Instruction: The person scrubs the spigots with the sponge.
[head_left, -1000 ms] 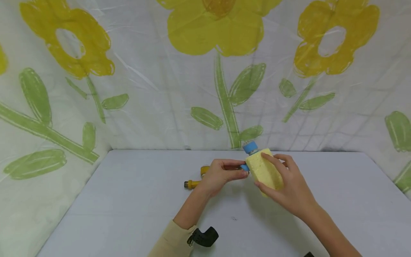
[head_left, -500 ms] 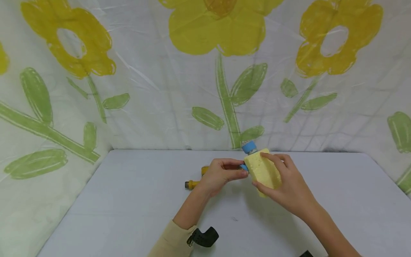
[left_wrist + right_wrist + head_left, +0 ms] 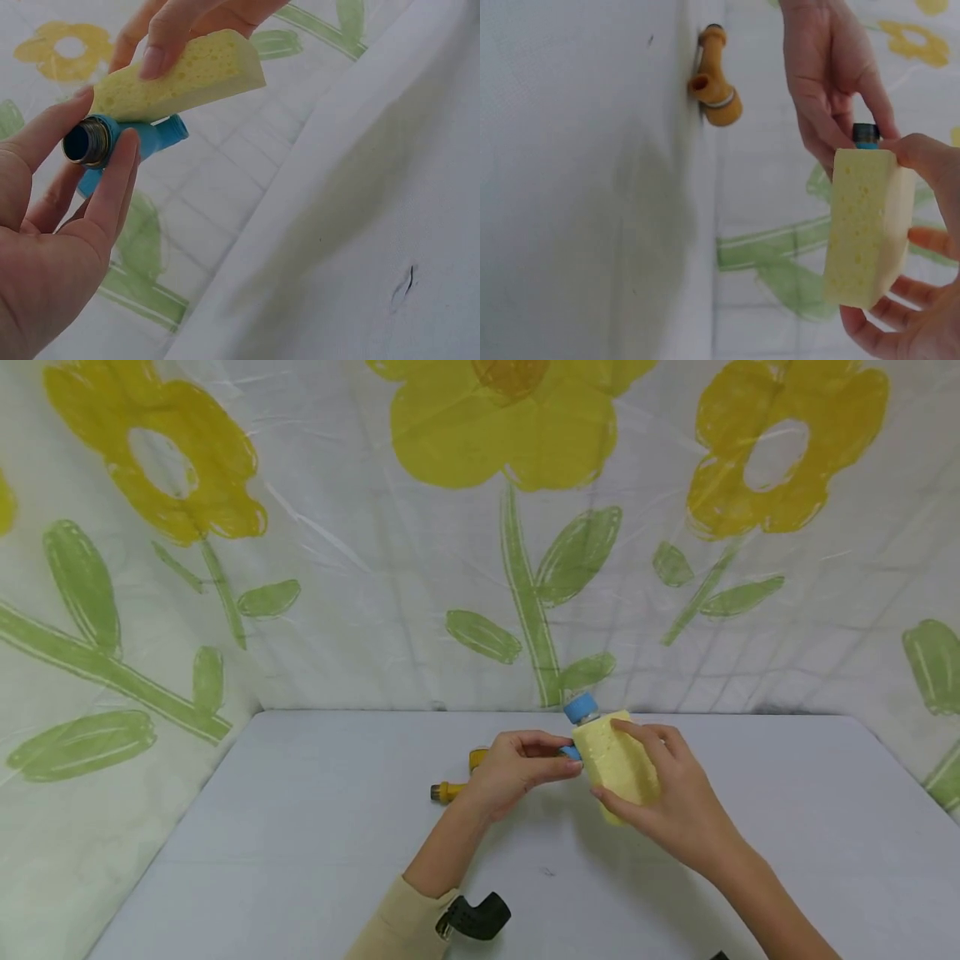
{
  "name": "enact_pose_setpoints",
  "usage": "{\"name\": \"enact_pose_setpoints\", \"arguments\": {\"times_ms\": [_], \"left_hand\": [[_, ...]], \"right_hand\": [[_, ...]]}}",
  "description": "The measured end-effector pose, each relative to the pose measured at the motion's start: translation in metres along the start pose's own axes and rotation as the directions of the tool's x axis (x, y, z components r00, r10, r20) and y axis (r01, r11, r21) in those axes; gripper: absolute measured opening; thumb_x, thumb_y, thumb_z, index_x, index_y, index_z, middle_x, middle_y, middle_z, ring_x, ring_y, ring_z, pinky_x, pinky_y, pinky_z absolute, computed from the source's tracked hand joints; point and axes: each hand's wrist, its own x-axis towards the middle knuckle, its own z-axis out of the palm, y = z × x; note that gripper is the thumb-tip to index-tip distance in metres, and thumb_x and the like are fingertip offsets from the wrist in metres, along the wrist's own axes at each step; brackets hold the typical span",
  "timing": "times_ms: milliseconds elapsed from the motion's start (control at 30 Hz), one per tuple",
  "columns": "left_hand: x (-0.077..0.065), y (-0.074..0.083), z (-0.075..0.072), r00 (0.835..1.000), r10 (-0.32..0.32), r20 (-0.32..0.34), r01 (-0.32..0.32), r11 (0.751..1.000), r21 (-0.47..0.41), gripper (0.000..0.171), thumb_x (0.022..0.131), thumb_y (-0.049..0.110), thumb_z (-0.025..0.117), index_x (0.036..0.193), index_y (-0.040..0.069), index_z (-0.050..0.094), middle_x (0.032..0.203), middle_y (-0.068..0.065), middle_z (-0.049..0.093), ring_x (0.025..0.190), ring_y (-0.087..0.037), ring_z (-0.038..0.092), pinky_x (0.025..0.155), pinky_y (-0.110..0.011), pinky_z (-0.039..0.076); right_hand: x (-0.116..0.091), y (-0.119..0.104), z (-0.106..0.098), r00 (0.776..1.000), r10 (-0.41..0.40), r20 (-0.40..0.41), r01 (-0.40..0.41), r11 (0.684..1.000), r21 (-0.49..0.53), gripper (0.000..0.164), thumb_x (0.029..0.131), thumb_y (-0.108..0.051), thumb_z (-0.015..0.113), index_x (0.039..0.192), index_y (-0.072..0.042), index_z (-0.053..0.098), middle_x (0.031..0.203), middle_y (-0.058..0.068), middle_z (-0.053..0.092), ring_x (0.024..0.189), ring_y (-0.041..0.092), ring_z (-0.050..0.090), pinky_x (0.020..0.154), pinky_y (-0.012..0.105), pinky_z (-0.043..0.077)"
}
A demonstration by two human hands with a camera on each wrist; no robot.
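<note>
With left hand (image 3: 517,777) and right hand (image 3: 678,802) both raised over the table (image 3: 285,860), gripping the sponge (image 3: 611,764) in the right. Set between both hands, slanting along its long axis from upper left to lower right in the head view. Touching the blue fitting (image 3: 150,140), pinched in the left, so nearer to that side; running roughly along its tube in the left wrist view. Lying just past the left hand, partly hidden: yellow fitting (image 3: 715,75). Smallest: threaded mouth (image 3: 93,142), facing the left wrist camera.
</note>
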Motion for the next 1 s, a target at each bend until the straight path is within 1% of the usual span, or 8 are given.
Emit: {"name": "enact_pose_setpoints", "arguments": {"times_ms": [133, 233, 400, 567, 700, 733, 900, 1000], "left_hand": [[0.001, -0.002, -0.0006, 0.999, 0.026, 0.024, -0.024, 0.996, -0.088, 0.018, 0.097, -0.012, 0.064, 0.108, -0.003, 0.075, 0.097, 0.001, 0.074, 0.091, -0.012, 0.075, 0.101, -0.04, 0.061], [0.002, -0.0025, 0.0001, 0.999, 0.043, 0.023, -0.039, 0.99, -0.137, 0.02, 0.104, -0.006, 0.059, 0.097, 0.003, 0.076, 0.097, -0.001, 0.072, 0.089, -0.012, 0.073, 0.101, -0.042, 0.061], [0.0027, -0.0024, 0.0023, 0.999, 0.034, -0.012, -0.035, 0.99, -0.135, 0.026, 0.11, 0.008, 0.055, 0.094, 0.0, 0.074, 0.095, -0.001, 0.07, 0.086, -0.01, 0.071, 0.099, -0.044, 0.061], [0.0034, -0.0038, 0.0034, 0.999, 0.036, -0.009, -0.037, 0.991, -0.127, 0.026, 0.108, 0.002, 0.058, 0.088, 0.008, 0.074, 0.093, -0.001, 0.071, 0.085, -0.01, 0.072, 0.092, -0.036, 0.064], [0.0037, -0.0054, 0.0028, 0.999, 0.04, -0.021, -0.043, 0.988, -0.15, 0.011, 0.106, -0.001, 0.059, 0.108, 0.008, 0.065, 0.1, 0.0, 0.072, 0.083, -0.009, 0.071, 0.079, -0.024, 0.064], [0.0034, -0.0053, 0.0026, 0.999, 0.039, -0.027, -0.043, 0.986, -0.16, 0.015, 0.105, -0.001, 0.059, 0.117, 0.008, 0.06, 0.104, -0.001, 0.072, 0.083, -0.01, 0.071, 0.078, -0.023, 0.063], [0.003, -0.0037, -0.0004, 0.999, 0.044, -0.004, -0.044, 0.984, -0.175, 0.063, 0.105, -0.003, 0.058, 0.159, 0.017, 0.033, 0.126, -0.007, 0.068, 0.088, -0.011, 0.07, 0.077, -0.022, 0.061], [0.0026, -0.0027, -0.0029, 0.997, 0.063, 0.051, -0.054, 0.985, -0.166, 0.075, 0.105, -0.004, 0.056, 0.168, 0.024, 0.026, 0.13, -0.008, 0.063, 0.092, -0.011, 0.069, 0.077, -0.023, 0.061]], "right_hand": [[-0.0016, -0.0001, 0.0026, 1.0, -0.005, 0.013, 0.005, 1.0, 0.028, 0.075, 0.078, -0.017, 0.095, 0.143, -0.012, 0.058, 0.125, 0.016, 0.057, 0.102, 0.03, 0.061, 0.073, 0.033, 0.054], [-0.0022, -0.0003, 0.0044, 1.0, -0.009, 0.02, 0.009, 0.999, 0.04, 0.075, 0.079, -0.017, 0.094, 0.144, -0.012, 0.057, 0.124, 0.016, 0.057, 0.102, 0.028, 0.06, 0.071, 0.03, 0.052], [-0.0031, -0.0001, 0.0054, 1.0, -0.018, 0.021, 0.017, 0.999, 0.051, 0.076, 0.078, -0.017, 0.095, 0.144, -0.012, 0.057, 0.124, 0.014, 0.058, 0.099, 0.024, 0.058, 0.069, 0.028, 0.052], [-0.0037, 0.0003, 0.0041, 0.999, -0.027, 0.033, 0.025, 0.997, 0.076, 0.076, 0.078, -0.014, 0.094, 0.144, -0.011, 0.056, 0.125, 0.014, 0.059, 0.095, 0.02, 0.055, 0.066, 0.027, 0.054], [-0.0037, 0.0008, 0.0022, 0.998, -0.035, 0.044, 0.031, 0.995, 0.093, 0.077, 0.078, -0.013, 0.094, 0.145, -0.011, 0.055, 0.129, 0.013, 0.059, 0.097, 0.019, 0.054, 0.066, 0.026, 0.054], [-0.0037, 0.0009, 0.0017, 0.998, -0.034, 0.049, 0.029, 0.995, 0.097, 0.077, 0.078, -0.013, 0.094, 0.145, -0.012, 0.055, 0.13, 0.012, 0.059, 0.097, 0.019, 0.054, 0.067, 0.026, 0.054], [-0.0039, 0.0019, 0.0006, 0.997, -0.048, 0.064, 0.04, 0.993, 0.112, 0.079, 0.078, -0.012, 0.094, 0.146, -0.013, 0.054, 0.13, 0.011, 0.059, 0.098, 0.02, 0.057, 0.067, 0.026, 0.055], [-0.0039, 0.0026, 0.0002, 0.996, -0.055, 0.073, 0.046, 0.992, 0.12, 0.08, 0.077, -0.012, 0.094, 0.146, -0.013, 0.054, 0.13, 0.011, 0.06, 0.098, 0.02, 0.059, 0.068, 0.027, 0.056]]}}
